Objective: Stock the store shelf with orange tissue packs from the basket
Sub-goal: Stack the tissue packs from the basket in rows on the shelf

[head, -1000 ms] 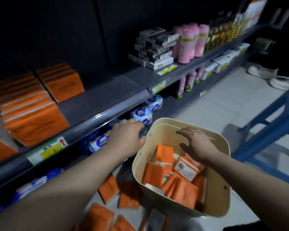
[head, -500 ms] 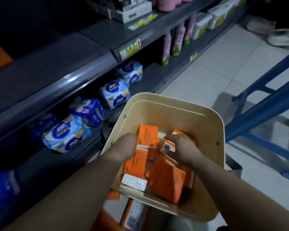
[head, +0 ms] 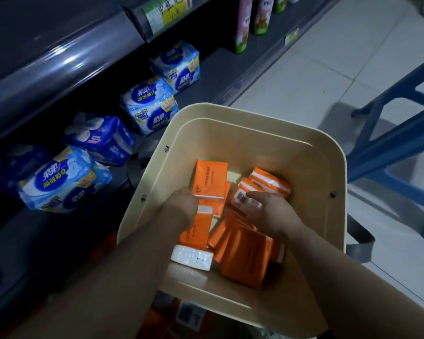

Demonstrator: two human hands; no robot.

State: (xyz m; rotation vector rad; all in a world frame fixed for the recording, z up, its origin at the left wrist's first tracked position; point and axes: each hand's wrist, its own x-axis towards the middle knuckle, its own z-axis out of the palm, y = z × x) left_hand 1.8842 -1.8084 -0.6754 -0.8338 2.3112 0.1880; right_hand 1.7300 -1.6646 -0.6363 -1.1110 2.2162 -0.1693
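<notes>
Both hands have dropped from the rim into the basket (head: 323, 172), the left hand (head: 181, 204) with fingers closing on an upright orange pack (head: 209, 178), the right hand (head: 271, 211) spread flat over the loose packs (head: 245, 253), so another pickup looks underway, no shelf placement yet.

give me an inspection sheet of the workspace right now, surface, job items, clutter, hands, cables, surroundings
surface: dark shelf in view holds no orange packs.
job's things: beige basket holds a loose pile of orange tissue packs.
clutter: blue-and-white wrapped packs on the lower shelf; bottles further along.
grippers: left hand and right hand are both down in the basket on the packs; grip not clear.
cables: nothing seen.
surroundings: pale tiled floor, blue frame at right.
</notes>
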